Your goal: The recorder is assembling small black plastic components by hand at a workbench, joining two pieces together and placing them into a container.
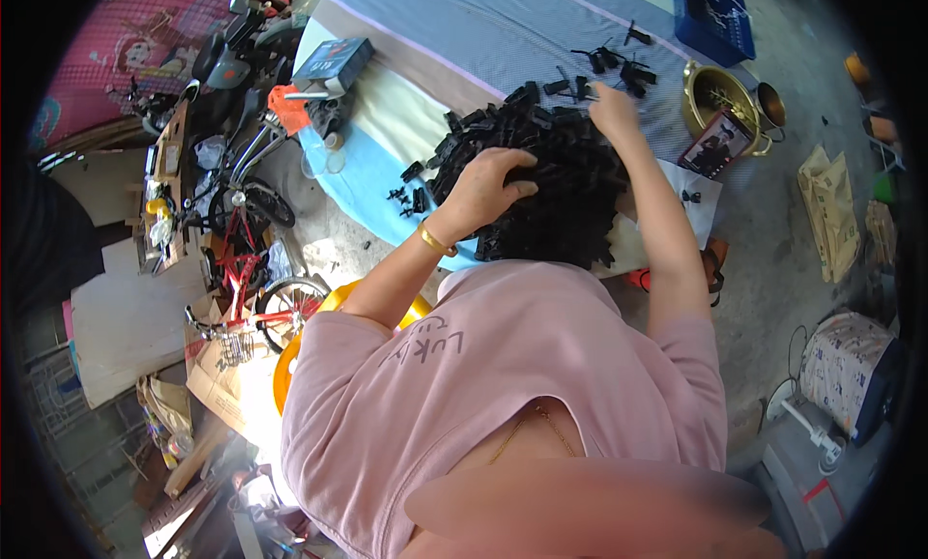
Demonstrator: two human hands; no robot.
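A big heap of small black plastic parts (pixel 551 197) lies on the cloth-covered table right in front of me. My left hand (pixel 488 185) hovers at the heap's left side, thumb and forefinger apart, with nothing visible between them. At the far edge of the heap, my right hand (pixel 613 112) has its fingers closed at a small black plastic part (pixel 582 87); its exact shape is too small to make out. Several similar loose parts (pixel 635 77) lie just beyond the right hand, and a few more (pixel 418 200) sit left of the heap.
The striped cloth (pixel 435 28) carries a dark blue box (pixel 333 64) at far left. Far right are a blue basket (pixel 715 23), a brass-coloured pot (pixel 692 95) and a phone (pixel 716 142) leaning against it. Bicycles (pixel 237 269) stand left; a paper sack (pixel 829 211) lies right.
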